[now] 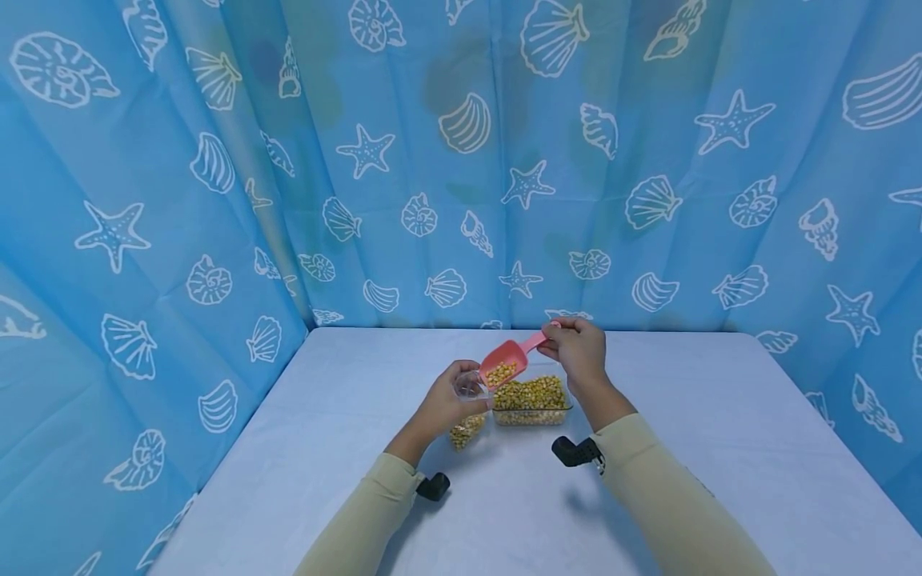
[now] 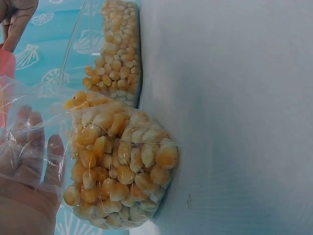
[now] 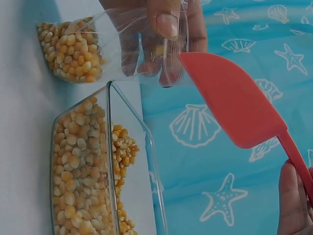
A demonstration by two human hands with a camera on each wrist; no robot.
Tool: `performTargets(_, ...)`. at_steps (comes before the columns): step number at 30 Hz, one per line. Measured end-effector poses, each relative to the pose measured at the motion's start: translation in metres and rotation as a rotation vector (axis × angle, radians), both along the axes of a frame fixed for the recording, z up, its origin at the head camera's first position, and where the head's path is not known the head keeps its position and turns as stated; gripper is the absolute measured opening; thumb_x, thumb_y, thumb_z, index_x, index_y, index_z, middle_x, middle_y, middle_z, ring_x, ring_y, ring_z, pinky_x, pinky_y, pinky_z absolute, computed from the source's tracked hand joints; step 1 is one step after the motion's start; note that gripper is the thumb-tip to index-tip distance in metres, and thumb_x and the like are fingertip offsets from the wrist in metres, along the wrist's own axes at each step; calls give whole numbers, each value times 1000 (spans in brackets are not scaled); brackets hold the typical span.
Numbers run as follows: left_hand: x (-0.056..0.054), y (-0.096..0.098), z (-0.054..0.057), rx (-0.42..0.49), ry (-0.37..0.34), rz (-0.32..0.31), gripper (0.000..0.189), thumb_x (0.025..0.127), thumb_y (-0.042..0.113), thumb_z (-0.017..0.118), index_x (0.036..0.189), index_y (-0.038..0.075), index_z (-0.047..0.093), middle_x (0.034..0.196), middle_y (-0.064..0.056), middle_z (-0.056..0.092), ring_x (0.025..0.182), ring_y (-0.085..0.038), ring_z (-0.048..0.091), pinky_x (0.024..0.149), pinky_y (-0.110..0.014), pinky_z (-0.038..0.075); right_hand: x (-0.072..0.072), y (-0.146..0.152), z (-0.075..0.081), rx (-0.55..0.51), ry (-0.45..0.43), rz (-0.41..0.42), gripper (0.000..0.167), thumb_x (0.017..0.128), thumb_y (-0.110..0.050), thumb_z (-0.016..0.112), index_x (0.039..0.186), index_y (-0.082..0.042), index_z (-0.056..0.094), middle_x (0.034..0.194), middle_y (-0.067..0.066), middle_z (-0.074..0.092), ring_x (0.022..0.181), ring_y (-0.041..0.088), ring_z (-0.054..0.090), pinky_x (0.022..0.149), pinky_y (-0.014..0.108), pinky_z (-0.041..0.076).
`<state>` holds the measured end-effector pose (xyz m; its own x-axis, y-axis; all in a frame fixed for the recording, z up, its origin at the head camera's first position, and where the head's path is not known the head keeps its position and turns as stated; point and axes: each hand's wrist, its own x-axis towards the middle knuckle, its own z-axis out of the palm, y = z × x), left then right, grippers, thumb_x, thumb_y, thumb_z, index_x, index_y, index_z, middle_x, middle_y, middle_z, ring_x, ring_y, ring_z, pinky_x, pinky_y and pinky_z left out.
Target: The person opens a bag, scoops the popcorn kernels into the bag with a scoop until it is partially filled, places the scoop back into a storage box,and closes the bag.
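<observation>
My left hand (image 1: 445, 402) holds a clear plastic bag (image 2: 124, 169) near its top, the thumb pressing the bag's mouth in the right wrist view. Corn kernels fill the bag's lower part, close to the tabletop. With its fingers on the handle, my right hand (image 1: 582, 352) grips a pinkish-red scoop (image 3: 234, 100), tilted down toward the bag. Yellow kernels (image 1: 500, 373) lie in the scoop, whose front edge meets the bag's mouth. Just right of the bag stands a rectangular glass container (image 3: 112, 161) with many corn kernels inside, heaped unevenly.
A white-covered table (image 1: 684, 400) lies under everything. Behind it and along the left hangs a blue curtain (image 1: 432, 176) with white shell and starfish prints. Dark wrist cameras (image 1: 574, 451) stick out below both sleeves.
</observation>
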<state>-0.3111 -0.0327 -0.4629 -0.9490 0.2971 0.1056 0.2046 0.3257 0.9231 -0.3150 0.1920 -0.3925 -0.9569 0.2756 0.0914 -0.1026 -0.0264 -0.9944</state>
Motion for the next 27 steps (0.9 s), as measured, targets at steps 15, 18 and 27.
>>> performTargets(15, 1, 1, 2, -11, 2, 20, 60, 78, 17, 83, 128, 20, 49, 107, 4, 64, 100, -18, 58, 91, -43, 48, 2, -4, 5, 32, 45, 11, 26, 96, -13, 63, 117, 0, 57, 105, 17, 64, 88, 24, 69, 73, 29, 56)
performTargets(18, 1, 1, 2, -12, 0, 30, 60, 79, 18, 82, 128, 21, 49, 109, 5, 64, 101, -18, 58, 91, -44, 48, 3, -5, 7, 33, 66, 9, 24, 96, -12, 63, 116, 0, 58, 104, 18, 64, 87, 24, 70, 72, 29, 56)
performTargets(27, 1, 0, 2, 9, 21, 36, 59, 78, 16, 82, 128, 19, 50, 109, 5, 65, 102, -20, 57, 90, -44, 49, 3, -4, 14, 25, 74, 2, 31, 96, -15, 63, 120, 2, 56, 104, 18, 63, 89, 24, 70, 74, 29, 56)
